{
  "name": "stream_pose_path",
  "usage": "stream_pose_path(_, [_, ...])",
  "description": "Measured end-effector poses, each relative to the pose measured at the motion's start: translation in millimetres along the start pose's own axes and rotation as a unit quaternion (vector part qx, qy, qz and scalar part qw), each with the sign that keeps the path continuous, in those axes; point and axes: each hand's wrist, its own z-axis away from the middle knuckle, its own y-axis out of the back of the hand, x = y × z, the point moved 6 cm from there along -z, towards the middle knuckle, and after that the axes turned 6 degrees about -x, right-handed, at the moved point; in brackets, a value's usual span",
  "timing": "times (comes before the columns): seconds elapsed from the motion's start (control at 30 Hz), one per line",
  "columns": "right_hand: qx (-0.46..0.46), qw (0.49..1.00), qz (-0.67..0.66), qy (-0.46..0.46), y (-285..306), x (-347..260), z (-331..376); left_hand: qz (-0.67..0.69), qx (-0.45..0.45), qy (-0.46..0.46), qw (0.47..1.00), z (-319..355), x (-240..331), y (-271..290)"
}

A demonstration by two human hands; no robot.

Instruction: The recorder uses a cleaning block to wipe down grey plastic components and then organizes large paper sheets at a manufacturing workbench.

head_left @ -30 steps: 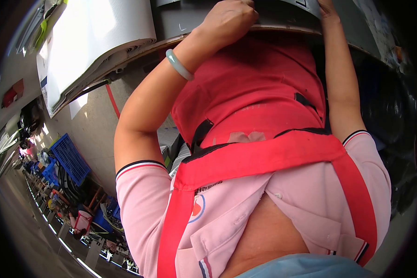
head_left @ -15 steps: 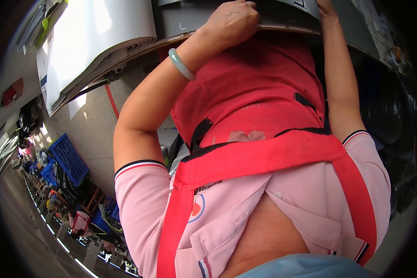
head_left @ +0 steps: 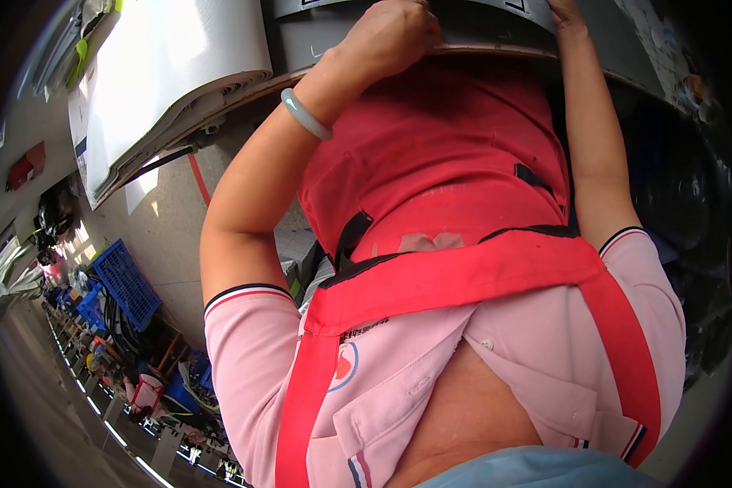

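My left hand, with a pale green bangle on its wrist, reaches forward. Its fingers curl over the near edge of a grey sheet lying on the work surface at the top of the view. My right hand rests on the same grey sheet further right. The frame edge cuts it off, so its fingers are hidden. Between my arms hangs a red apron with red straps over a pink collared shirt.
A stack of white sheets lies on the surface to the left of the grey sheet. Blue crates and assorted clutter line the floor at lower left. Dark machinery stands to the right.
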Motion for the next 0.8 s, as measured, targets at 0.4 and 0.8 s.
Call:
stream_pose_path(0.4, [-0.007,1.0,-0.014,0.001,-5,-5,4,-0.057,-0.009,-0.033,0.998,-6,5,-7])
stream_pose_path(0.8, [-0.006,1.0,0.005,0.007,1,-4,2,-0.021,-0.015,0.002,1.0,-6,4,-3])
